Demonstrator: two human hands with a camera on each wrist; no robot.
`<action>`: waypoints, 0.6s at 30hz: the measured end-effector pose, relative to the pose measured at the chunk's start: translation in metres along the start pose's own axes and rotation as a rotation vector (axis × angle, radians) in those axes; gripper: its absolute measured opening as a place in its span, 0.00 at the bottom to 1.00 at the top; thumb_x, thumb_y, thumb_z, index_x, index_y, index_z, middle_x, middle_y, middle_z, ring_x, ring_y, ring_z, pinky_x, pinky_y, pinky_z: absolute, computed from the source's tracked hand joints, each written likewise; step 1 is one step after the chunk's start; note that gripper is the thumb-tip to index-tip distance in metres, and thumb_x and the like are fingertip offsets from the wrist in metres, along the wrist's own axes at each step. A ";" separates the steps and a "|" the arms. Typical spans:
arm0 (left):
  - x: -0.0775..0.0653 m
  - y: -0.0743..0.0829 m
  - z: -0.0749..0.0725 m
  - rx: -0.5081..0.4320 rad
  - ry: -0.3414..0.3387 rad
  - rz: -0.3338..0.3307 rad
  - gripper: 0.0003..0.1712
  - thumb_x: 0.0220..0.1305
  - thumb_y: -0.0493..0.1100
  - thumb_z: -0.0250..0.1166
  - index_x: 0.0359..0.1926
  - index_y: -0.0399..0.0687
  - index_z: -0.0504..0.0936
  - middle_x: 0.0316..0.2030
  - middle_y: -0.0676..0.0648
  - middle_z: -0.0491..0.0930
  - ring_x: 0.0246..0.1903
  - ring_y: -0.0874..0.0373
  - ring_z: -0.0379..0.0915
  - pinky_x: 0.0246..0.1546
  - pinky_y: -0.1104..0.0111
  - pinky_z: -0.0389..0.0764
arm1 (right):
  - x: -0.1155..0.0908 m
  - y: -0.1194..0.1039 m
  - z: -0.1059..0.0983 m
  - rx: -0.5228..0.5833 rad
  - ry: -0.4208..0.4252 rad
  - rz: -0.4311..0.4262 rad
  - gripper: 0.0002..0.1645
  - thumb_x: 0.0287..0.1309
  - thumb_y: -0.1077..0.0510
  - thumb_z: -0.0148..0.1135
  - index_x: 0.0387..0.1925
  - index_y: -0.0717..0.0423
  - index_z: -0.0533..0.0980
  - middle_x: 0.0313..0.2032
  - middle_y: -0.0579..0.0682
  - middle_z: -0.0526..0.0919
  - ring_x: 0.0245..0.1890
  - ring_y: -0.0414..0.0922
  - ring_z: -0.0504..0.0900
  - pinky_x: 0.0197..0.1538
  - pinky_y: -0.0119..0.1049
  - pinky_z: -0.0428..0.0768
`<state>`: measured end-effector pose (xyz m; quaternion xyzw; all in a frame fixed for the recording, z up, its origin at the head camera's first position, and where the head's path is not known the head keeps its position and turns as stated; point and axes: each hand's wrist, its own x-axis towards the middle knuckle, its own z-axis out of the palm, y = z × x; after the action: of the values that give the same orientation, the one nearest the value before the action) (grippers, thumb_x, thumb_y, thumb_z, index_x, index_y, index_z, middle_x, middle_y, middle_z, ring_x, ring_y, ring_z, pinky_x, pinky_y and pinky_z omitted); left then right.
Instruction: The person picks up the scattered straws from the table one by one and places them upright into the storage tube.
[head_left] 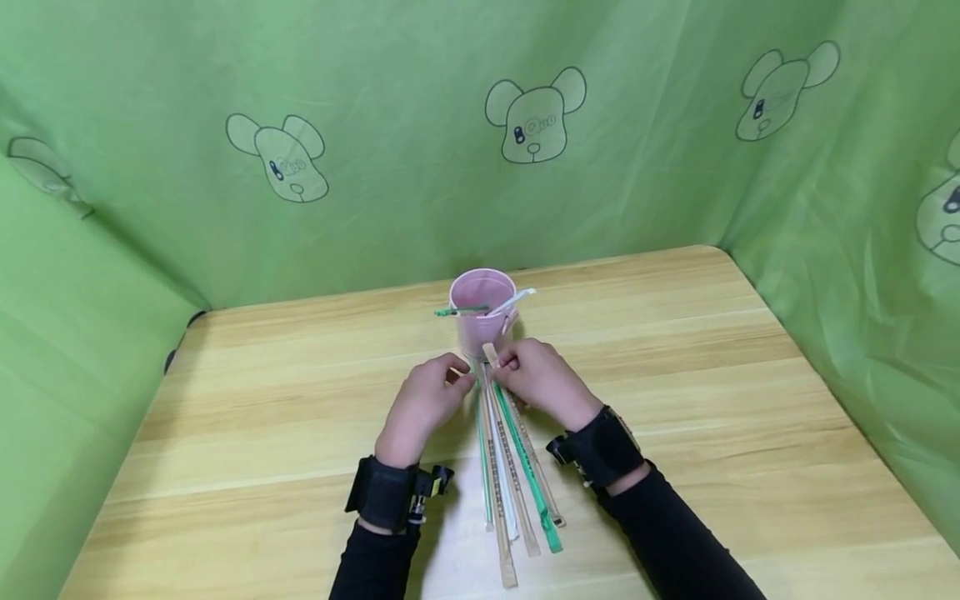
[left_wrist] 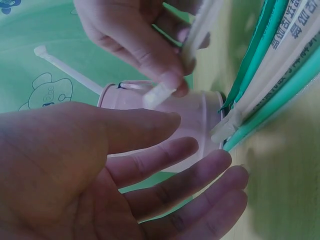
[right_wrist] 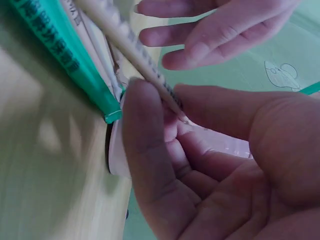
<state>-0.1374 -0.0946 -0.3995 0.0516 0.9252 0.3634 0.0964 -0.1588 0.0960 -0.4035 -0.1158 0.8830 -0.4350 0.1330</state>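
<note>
My right hand (head_left: 542, 377) pinches the end of a brown paper-wrapped straw (right_wrist: 137, 55) between thumb and fingers, in front of the pink bucket (head_left: 480, 333). My left hand (head_left: 429, 398) is beside it, fingers loosely spread and holding nothing, as the left wrist view shows. Several wrapped straws fan out on the table toward me below the hands, among them a green straw (head_left: 531, 475), a white straw (head_left: 504, 479) and more brown ones. Inside the bucket, a white straw (head_left: 513, 301) and a green straw (head_left: 461, 311) lean over the rim.
The wood-grain table (head_left: 270, 433) reaches out on both sides of the straws. Behind and beside it hangs a green cloth (head_left: 405, 192) printed with bear heads. The bucket stands near the table's back edge.
</note>
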 end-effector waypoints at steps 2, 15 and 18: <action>0.000 0.000 0.000 -0.003 -0.009 -0.004 0.14 0.78 0.44 0.63 0.55 0.39 0.86 0.45 0.41 0.86 0.43 0.47 0.82 0.44 0.53 0.83 | 0.000 0.000 -0.002 0.007 0.016 -0.028 0.09 0.71 0.60 0.67 0.35 0.61 0.83 0.22 0.47 0.78 0.18 0.42 0.74 0.25 0.36 0.76; 0.000 0.002 0.009 -0.006 -0.053 0.029 0.13 0.76 0.42 0.64 0.52 0.36 0.84 0.42 0.42 0.85 0.38 0.50 0.79 0.39 0.57 0.82 | -0.009 -0.017 -0.018 0.154 0.217 -0.190 0.13 0.72 0.57 0.70 0.50 0.61 0.83 0.40 0.51 0.87 0.35 0.45 0.85 0.38 0.40 0.86; 0.000 0.003 0.012 -0.023 -0.066 0.021 0.15 0.75 0.41 0.65 0.54 0.33 0.82 0.41 0.42 0.84 0.36 0.51 0.78 0.37 0.59 0.82 | -0.014 -0.023 -0.025 0.164 0.286 -0.238 0.13 0.72 0.56 0.70 0.52 0.59 0.83 0.41 0.51 0.86 0.38 0.46 0.84 0.38 0.40 0.87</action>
<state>-0.1345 -0.0849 -0.4056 0.0724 0.9166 0.3731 0.1238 -0.1524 0.1047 -0.3686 -0.1453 0.8346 -0.5301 -0.0371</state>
